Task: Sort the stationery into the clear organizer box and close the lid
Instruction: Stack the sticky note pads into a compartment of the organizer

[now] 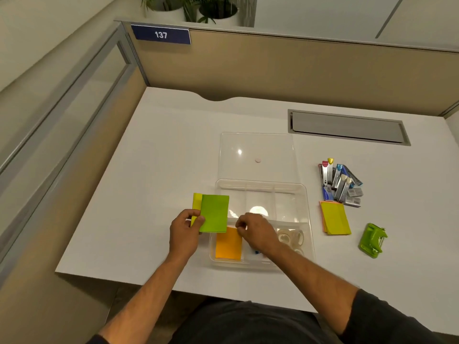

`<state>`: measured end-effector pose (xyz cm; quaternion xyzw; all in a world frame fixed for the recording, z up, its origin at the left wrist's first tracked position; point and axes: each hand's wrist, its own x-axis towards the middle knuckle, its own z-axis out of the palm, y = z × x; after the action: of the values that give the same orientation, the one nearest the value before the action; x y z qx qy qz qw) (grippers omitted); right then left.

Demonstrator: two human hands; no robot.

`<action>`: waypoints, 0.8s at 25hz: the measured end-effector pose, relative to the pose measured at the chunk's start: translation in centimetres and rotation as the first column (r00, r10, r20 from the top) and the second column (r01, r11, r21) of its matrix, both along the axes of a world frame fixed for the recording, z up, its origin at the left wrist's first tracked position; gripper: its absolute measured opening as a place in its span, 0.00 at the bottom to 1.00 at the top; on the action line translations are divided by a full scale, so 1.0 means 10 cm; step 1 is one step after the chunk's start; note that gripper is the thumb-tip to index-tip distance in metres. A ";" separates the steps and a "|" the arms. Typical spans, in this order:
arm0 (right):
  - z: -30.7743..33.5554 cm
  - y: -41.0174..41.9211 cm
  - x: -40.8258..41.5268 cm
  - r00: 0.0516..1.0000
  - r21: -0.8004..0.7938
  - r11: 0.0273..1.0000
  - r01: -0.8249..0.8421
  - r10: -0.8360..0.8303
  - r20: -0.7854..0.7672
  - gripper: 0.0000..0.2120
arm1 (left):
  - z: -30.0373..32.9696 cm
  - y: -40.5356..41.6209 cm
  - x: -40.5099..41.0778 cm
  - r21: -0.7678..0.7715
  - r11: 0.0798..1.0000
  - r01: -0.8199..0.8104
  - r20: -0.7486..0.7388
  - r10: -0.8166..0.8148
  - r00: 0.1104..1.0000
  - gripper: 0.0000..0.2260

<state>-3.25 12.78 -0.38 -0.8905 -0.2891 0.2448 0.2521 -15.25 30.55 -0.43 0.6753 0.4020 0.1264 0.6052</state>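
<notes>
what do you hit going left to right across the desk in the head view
left hand gripping green sticky notes → orange pad in the organizer box → tape rolls → yellow pad → green hole punch

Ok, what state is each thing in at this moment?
Organizer box: open, partly filled.
Lid: off, flat behind box.
Green sticky pad: held by left hand.
Orange pad: inside box.
Right hand: curled over box.
Staplers: unsorted.
</notes>
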 end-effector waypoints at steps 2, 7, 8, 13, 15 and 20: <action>0.05 -0.01 0.03 0.979 0.147 0.971 0.189 -0.175 -0.108 0.07 | 0.00 0.00 -0.01 -0.031 1.000 0.000 0.008 0.000 1.000 0.06; 0.20 0.05 0.11 0.787 0.273 0.841 0.467 -0.254 -0.563 0.08 | 0.01 -0.08 -0.02 -0.080 0.996 0.025 0.030 -0.023 0.999 0.05; 0.20 0.07 0.10 0.779 0.274 0.841 0.466 -0.243 -0.578 0.08 | 0.01 -0.09 -0.02 -0.078 0.997 0.026 0.028 -0.024 0.999 0.05; 0.17 0.14 0.05 0.717 0.245 0.824 0.511 -0.252 -0.650 0.06 | 0.04 -0.09 -0.04 -0.084 0.996 0.026 0.042 -0.023 0.999 0.04; 0.22 0.15 0.04 0.696 0.249 0.805 0.539 -0.259 -0.669 0.07 | 0.05 -0.07 -0.08 -0.070 0.997 0.013 0.055 -0.010 0.998 0.04; 0.28 -0.04 0.03 0.678 0.186 0.817 0.546 -0.301 -0.671 0.06 | 0.02 0.05 -0.16 0.044 0.999 0.012 0.053 -0.014 0.998 0.11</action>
<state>-2.90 12.41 2.37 -0.7394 -0.0133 0.3939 0.5459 -16.85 31.09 -0.21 0.6874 0.3784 0.1493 0.6017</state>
